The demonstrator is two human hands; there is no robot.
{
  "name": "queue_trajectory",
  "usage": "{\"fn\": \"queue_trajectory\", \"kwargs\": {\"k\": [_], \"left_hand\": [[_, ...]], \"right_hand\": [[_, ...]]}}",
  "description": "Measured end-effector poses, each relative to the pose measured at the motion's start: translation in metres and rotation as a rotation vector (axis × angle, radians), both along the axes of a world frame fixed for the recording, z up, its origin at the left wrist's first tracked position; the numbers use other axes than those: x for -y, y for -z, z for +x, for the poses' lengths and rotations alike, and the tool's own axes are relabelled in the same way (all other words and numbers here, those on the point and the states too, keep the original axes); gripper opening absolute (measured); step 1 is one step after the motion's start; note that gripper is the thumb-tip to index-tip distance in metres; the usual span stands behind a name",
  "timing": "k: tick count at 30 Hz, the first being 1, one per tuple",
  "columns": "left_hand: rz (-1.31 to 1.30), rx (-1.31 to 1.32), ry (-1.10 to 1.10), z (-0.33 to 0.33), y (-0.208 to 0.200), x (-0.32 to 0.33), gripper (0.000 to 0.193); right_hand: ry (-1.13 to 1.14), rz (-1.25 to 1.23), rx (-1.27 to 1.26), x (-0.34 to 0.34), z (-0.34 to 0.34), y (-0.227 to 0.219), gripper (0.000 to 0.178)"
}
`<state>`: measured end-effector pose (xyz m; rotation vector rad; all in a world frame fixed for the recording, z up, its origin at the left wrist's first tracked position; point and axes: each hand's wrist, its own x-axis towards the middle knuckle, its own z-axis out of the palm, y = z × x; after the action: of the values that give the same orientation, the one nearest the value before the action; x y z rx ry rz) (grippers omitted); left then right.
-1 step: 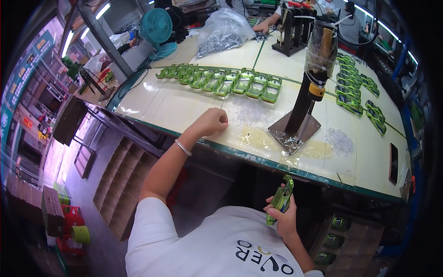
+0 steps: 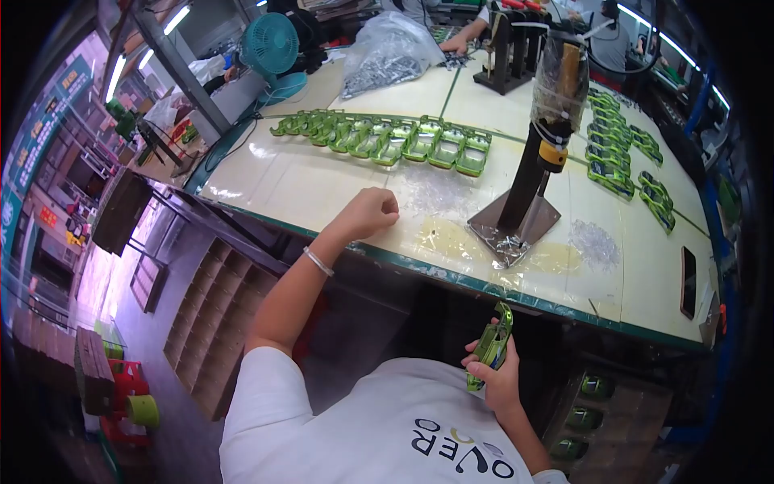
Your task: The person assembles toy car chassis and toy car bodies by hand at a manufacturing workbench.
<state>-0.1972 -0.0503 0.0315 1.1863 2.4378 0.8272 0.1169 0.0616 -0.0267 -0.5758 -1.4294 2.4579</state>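
One green toy-car shell (image 2: 490,351) is pinched in the right hand (image 2: 501,377), just short of the table's near edge (image 2: 459,278), while the left hand (image 2: 373,214) curls inside that edge, its grip hard to tell, bare tabletop (image 2: 282,181) leftward.

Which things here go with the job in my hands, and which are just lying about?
Likely part of the job:
green car-shaped shell, in your right hand
row of similar green shells
clear plastic bits, near your left hand
black stand

Probably just lying about:
teal fan
dark phone-like slab
yellow-green bucket
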Motion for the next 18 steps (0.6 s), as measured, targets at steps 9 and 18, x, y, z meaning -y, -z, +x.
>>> {"fn": "queue_trajectory", "kwargs": {"k": [9,18], "left_hand": [[0.716,0.533,0.218,0.126,-0.028,-0.005,0.018],[0.75,0.25,0.354,0.16,-0.016,-0.023,0.025]], "right_hand": [[0.014,0.691,0.009,-0.024,-0.019,-0.019,0.079],[0.12,1.042,-0.051,-0.031,-0.019,-0.031,0.078]]}}
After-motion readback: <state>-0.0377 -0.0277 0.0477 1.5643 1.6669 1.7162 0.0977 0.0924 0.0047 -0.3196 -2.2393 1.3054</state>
